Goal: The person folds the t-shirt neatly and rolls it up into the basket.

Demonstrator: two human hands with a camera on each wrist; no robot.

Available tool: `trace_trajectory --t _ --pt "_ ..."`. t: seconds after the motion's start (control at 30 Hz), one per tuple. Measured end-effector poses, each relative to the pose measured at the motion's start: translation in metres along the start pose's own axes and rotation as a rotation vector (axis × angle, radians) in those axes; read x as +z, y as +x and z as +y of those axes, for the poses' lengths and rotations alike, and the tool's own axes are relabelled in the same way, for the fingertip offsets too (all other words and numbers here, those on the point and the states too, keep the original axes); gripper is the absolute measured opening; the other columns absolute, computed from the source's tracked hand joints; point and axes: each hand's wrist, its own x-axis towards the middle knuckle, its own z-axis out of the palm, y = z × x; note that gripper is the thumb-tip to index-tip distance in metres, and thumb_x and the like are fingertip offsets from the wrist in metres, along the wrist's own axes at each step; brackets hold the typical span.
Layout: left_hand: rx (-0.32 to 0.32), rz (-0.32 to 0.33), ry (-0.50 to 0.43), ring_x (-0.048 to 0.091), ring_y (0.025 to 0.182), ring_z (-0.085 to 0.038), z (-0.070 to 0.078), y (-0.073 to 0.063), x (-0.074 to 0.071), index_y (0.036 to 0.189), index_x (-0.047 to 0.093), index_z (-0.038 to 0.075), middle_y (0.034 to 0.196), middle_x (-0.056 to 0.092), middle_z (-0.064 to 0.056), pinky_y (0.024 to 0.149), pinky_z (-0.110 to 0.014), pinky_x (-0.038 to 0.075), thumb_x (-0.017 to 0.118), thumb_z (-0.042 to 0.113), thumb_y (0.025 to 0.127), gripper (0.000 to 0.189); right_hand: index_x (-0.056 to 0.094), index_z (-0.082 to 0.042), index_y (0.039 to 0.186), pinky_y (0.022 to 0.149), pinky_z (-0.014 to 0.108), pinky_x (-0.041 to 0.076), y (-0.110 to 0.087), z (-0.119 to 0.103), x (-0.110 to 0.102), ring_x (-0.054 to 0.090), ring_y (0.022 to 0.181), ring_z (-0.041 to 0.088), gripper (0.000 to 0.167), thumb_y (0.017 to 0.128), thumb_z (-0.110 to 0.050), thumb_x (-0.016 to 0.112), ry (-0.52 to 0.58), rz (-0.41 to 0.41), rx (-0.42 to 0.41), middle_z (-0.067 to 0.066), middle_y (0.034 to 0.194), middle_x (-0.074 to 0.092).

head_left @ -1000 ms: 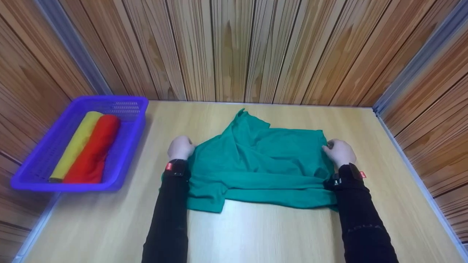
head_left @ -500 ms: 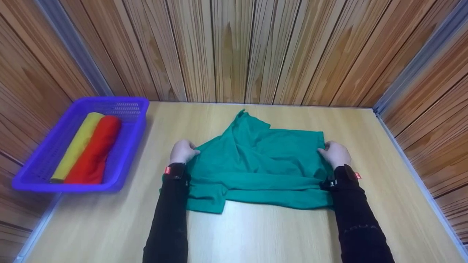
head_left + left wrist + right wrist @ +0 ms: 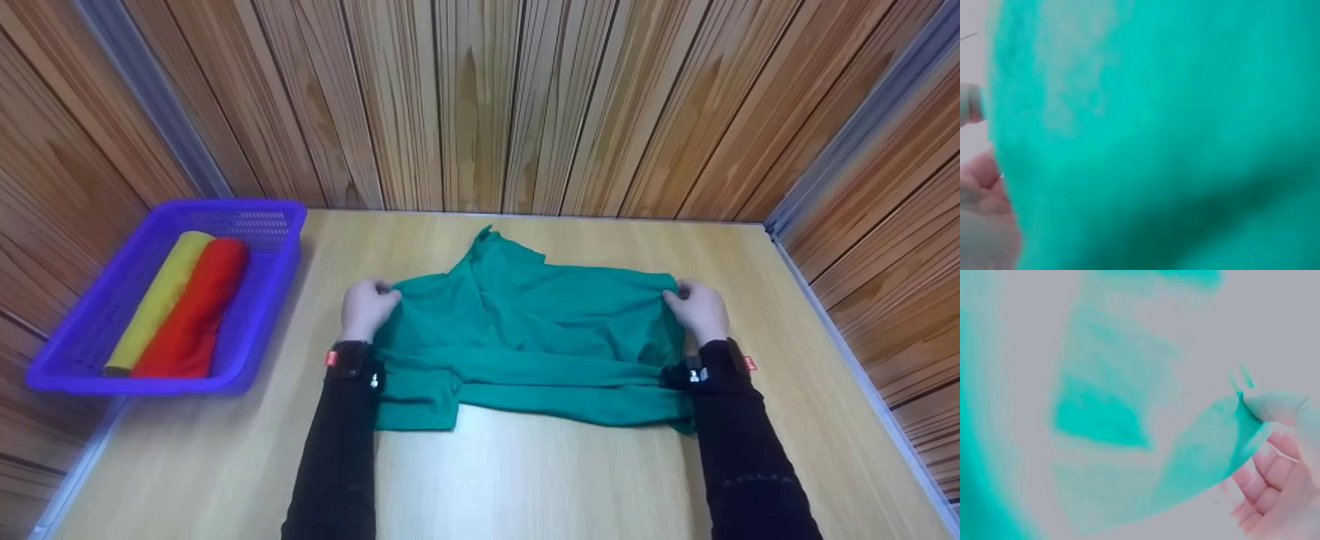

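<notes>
A green T-shirt-like garment [image 3: 555, 315], partly folded and creased, spreads across the middle of the table. Its left edge is pinched by my left hand [image 3: 367, 309], its far right corner by my right hand [image 3: 699, 309]. Between the two hands, the far edge looks slightly raised. In the left wrist view, blurred green cloth [image 3: 1157, 112] covers most of the picture, and the left hand [image 3: 985, 197] shows only at the side. From the right wrist, the thumb and curled fingers of the right hand [image 3: 1280, 455] grip a corner of the cloth [image 3: 1202, 450].
A purple plastic basket [image 3: 259, 315] stands at the left of the wooden table [image 3: 480, 480]. Inside lie a yellow roll of cloth [image 3: 161, 300] and a red one [image 3: 195, 307], side by side. Wood-panelled walls [image 3: 480, 105] enclose the back and both sides.
Both hands have taken hold at the garment's far corners. They have moved slightly outward, pulling the far edge wider, and the garment has shifted a little to the left.
</notes>
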Motion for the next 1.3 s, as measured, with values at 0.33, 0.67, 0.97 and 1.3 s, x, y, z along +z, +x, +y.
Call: trace_trajectory --t 0.33,0.67,0.97,1.3 --pt "0.142 0.158 -0.076 0.06 0.095 -0.032 0.005 -0.007 -0.021 0.105 0.069 -0.003 0.1 0.067 -0.019 0.087 -0.045 0.046 0.065 0.011 0.087 0.023 0.056 0.008 0.119 0.088 0.044 0.04 -0.007 -0.013 -0.025 0.05 0.105 0.036 0.039 0.103 -0.028 0.049 0.163 0.042 -0.049 0.025 0.115 0.056" --pt "0.578 0.176 0.068 0.056 0.085 -0.029 0.008 -0.036 -0.033 0.091 0.072 0.002 0.086 0.064 -0.011 0.078 -0.043 0.044 0.071 0.001 0.077 0.014 0.059 0.004 0.118 0.084 0.024 0.039 -0.043 -0.019 -0.035 0.051 0.096 0.009 0.035 0.1 -0.026 0.059 0.29 0.101 -0.206 0.002 0.103 0.058" --pt "0.85 0.007 0.185 0.057 0.083 -0.026 -0.005 -0.066 -0.034 0.084 0.071 0.006 0.085 0.067 -0.004 0.072 -0.04 0.047 0.075 -0.005 0.069 0.019 0.059 0.011 0.104 0.087 0.018 0.037 -0.079 -0.004 -0.02 0.053 0.093 0.006 0.014 0.09 0.011 0.061 0.426 0.037 -0.398 -0.001 0.094 0.06" --pt "0.823 -0.194 0.356 0.059 0.08 -0.02 -0.016 -0.086 -0.023 0.079 0.077 0.01 0.079 0.067 0.001 0.072 -0.037 0.049 0.078 -0.002 0.07 0.016 0.062 -0.007 0.094 0.084 0.015 0.04 -0.097 0.018 -0.005 0.053 0.091 0.006 0.027 0.079 0.013 0.071 0.239 -0.147 -0.609 -0.002 0.09 0.059"
